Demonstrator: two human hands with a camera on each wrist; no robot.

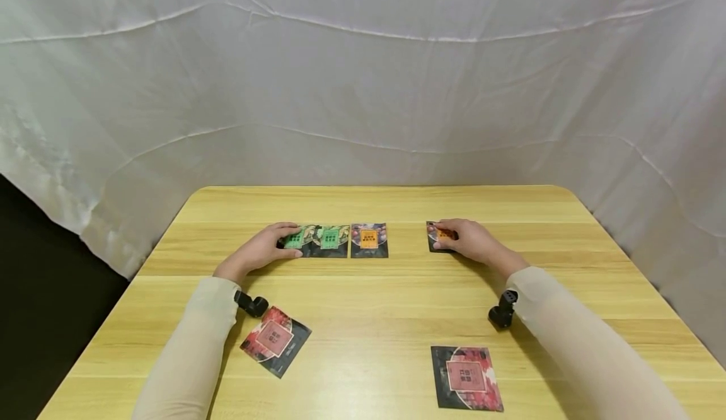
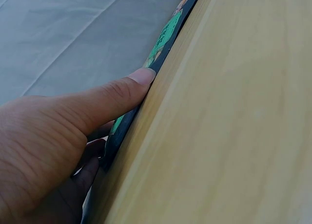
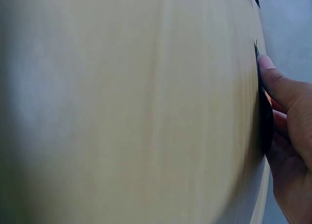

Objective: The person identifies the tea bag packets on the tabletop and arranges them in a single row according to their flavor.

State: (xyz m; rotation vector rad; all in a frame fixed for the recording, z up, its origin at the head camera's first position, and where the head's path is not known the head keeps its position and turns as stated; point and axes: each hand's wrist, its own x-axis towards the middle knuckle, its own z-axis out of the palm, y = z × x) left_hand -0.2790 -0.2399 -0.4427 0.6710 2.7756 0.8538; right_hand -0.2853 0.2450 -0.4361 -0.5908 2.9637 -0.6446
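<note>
At the far side of the table, my left hand [image 1: 265, 246] holds the left one of two green-labelled packets [image 1: 294, 241] by its edges. In the left wrist view the thumb [image 2: 117, 95] lies along the packet's near edge, and the fingers are partly hidden behind. The second green-labelled packet [image 1: 331, 241] lies right beside it, followed by an orange-labelled packet [image 1: 368, 241]. Farther right, my right hand [image 1: 472, 241] grips another orange-labelled packet [image 1: 433, 237], covering much of it. In the right wrist view that dark packet [image 3: 265, 119] appears edge-on between thumb and fingers.
A red-labelled packet [image 1: 275, 340] lies askew near the left forearm. Another red-labelled packet [image 1: 467, 378] lies at the near right of the wooden table [image 1: 363, 319]. A pale curtain [image 1: 363, 92] hangs behind the table's far edge.
</note>
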